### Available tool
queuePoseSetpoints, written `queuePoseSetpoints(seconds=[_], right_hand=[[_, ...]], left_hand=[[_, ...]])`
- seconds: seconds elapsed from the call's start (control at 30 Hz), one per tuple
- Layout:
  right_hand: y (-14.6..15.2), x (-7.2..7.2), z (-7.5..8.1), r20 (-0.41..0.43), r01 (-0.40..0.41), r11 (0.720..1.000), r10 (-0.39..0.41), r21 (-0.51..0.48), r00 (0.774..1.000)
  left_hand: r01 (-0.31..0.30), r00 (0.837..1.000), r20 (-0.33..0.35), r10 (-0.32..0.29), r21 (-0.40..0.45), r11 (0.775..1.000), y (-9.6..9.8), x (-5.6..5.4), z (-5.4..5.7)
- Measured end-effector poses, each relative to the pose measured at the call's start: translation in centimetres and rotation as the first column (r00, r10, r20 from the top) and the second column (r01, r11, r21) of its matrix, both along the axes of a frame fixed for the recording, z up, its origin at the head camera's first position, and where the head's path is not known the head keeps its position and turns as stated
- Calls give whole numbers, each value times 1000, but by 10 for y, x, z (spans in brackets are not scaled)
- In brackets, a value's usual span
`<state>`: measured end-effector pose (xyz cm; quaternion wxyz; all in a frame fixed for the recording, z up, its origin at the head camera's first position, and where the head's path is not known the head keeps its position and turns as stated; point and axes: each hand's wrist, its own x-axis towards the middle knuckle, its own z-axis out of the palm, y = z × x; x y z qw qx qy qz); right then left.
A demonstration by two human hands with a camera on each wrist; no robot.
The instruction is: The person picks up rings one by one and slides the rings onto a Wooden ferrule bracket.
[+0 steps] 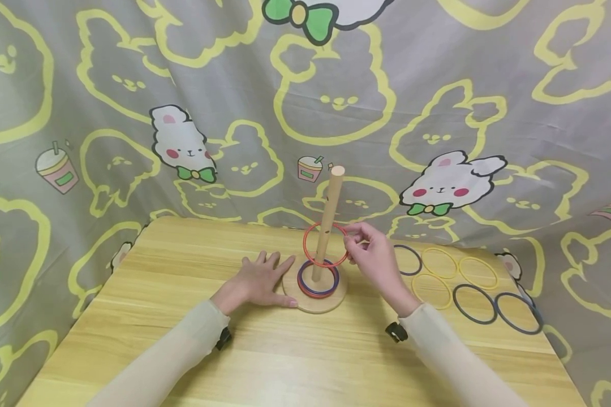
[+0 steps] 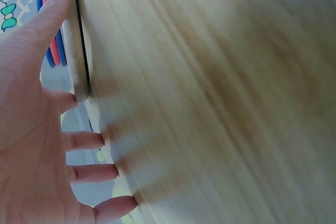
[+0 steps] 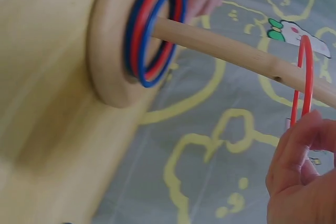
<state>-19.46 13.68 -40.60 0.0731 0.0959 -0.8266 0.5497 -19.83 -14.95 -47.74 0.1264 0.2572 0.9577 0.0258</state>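
A wooden post point(image 1: 331, 203) stands upright on a round wooden base point(image 1: 315, 307). Blue and red rings point(image 3: 149, 84) lie stacked around its foot, a blue one on top. My right hand point(image 1: 377, 260) pinches a red ring point(image 1: 304, 244) by its right side between thumb and fingers. That ring circles the post above the stack, tilted in the head view. Fingers spread, my left hand point(image 1: 259, 282) rests at the base's left side. Its thumb point(image 2: 58, 1) lies along the rim, and the other fingertips touch the tabletop.
Right of the base, several loose rings lie flat on the wooden table point(image 1: 183, 316): yellow rings point(image 1: 476, 258) and dark blue rings point(image 1: 483, 323). My right hand sits close to the nearest dark ring point(image 1: 421, 261). A patterned grey curtain point(image 1: 244, 73) hangs behind the table and along its sides.
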Motion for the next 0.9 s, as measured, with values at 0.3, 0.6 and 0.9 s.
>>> queuePoseSetpoints(seconds=[0.3, 0.6, 0.9], right_hand=[[-2, -1, -33, 50, -19, 991, 13, 131, 999], [-4, -5, -52, 134, -41, 983, 17, 177, 991], [-5, -9, -67, 226, -90, 983, 52, 163, 973]], left_hand=[[-1, 1000, 7, 2, -20, 1000, -1, -4, -7], [2, 1000, -11, -2, -26, 1000, 0, -4, -7], [5, 1000, -20, -5, -27, 1000, 0, -1, -2]])
